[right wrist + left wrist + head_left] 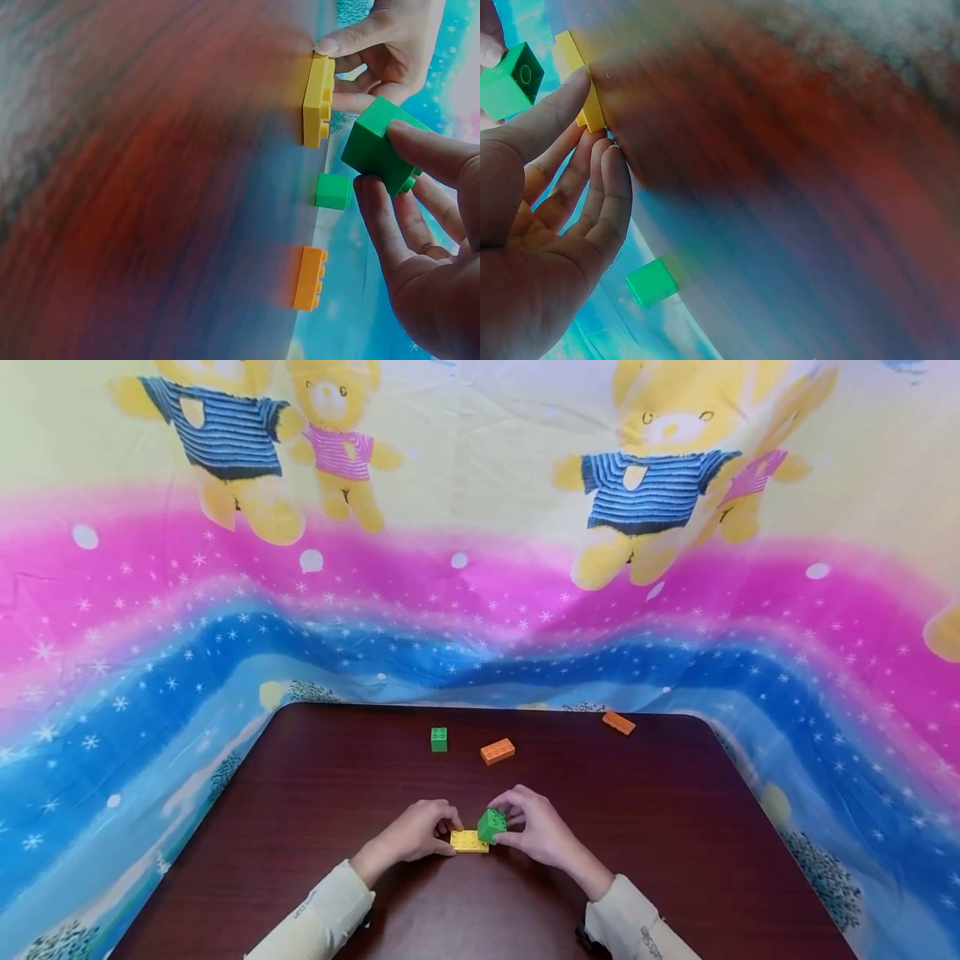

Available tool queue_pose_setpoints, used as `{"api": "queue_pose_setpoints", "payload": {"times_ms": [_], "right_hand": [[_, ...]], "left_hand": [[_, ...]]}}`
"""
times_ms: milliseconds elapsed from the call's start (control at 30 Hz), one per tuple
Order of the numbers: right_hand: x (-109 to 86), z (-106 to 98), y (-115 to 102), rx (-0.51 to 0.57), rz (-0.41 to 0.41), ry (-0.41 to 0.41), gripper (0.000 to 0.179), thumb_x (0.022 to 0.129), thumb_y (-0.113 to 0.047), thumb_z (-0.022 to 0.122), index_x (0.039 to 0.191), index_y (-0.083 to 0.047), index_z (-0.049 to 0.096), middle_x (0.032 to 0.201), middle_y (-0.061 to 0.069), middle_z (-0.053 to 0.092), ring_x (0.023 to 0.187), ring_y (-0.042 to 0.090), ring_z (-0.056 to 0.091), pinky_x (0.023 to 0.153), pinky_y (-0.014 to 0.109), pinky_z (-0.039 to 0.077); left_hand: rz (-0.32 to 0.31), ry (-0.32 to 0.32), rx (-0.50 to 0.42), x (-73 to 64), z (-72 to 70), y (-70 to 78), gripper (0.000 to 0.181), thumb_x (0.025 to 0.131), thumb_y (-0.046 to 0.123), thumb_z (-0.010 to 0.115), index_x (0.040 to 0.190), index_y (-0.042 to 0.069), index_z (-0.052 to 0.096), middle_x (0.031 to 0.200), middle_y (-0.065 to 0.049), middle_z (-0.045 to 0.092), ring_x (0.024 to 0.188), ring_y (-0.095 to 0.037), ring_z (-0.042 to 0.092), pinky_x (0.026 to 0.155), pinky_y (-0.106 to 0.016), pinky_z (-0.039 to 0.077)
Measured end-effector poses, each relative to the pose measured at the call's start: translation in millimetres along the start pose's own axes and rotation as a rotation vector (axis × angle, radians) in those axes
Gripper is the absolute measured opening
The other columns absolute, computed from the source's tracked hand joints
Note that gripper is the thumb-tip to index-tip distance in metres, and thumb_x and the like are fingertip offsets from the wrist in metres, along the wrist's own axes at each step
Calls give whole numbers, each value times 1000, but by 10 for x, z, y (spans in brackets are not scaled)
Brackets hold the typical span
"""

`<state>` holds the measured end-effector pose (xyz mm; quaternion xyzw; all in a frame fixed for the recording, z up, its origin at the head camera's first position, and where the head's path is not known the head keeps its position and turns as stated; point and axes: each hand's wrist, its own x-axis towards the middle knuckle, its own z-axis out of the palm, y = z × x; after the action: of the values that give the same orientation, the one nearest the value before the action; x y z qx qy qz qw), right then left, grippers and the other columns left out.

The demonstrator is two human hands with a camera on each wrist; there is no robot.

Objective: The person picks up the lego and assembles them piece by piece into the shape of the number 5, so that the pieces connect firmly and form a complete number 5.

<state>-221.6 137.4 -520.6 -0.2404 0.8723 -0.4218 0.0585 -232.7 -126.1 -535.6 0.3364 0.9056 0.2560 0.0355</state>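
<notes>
Green brick (490, 827) in the right hand (542, 832)

Green block (491, 827) in right hand (538, 828), yellow brick (467, 841) in left hand (417, 830); beneath both grips, red-brown table (337, 768); beyond them, snowflake-speckled pink-and-blue cloth (450, 597)

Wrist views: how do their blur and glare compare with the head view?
Head view: fairly sharp, with a pale sheen on the near tabletop; left wrist: tabletop hazy and smeared, cloudiest at upper right, while the yellow brick keeps clear edges; right wrist: tabletop streaky and blurred, the held green brick clearer.
</notes>
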Motion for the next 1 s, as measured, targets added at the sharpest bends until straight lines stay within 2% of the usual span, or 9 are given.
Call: {"api": "queue_pose_setpoints", "payload": {"times_ms": [300, 567, 1000], "right_hand": [[23, 55, -10, -42, 5, -9, 37, 84, -14, 87, 116, -20, 70, 108, -4, 60, 98, 14, 67, 86, 33, 61], [31, 99, -5, -46, 2, -27, 37, 83, -15, 89, 114, -21, 70, 106, -4, 60, 94, 10, 67, 83, 26, 60], [63, 152, -13, -78, -10, -38, 34, 81, -14, 90, 109, -19, 71, 101, -3, 59, 88, 14, 68, 80, 27, 60]], "left_hand": [[-8, -6, -12, 8, 8, -23, 25, 80, 17, 91, 99, 15, 76, 95, 1, 69, 83, -11, 63, 75, -24, 54], [-27, -15, -36, 9, 6, -46, 24, 81, 18, 91, 98, 15, 76, 95, 1, 68, 83, -10, 63, 75, -23, 53], [-37, -19, -42, 8, 17, -45, 23, 81, 19, 91, 99, 16, 76, 96, 2, 68, 83, -10, 63, 75, -23, 54]]}}
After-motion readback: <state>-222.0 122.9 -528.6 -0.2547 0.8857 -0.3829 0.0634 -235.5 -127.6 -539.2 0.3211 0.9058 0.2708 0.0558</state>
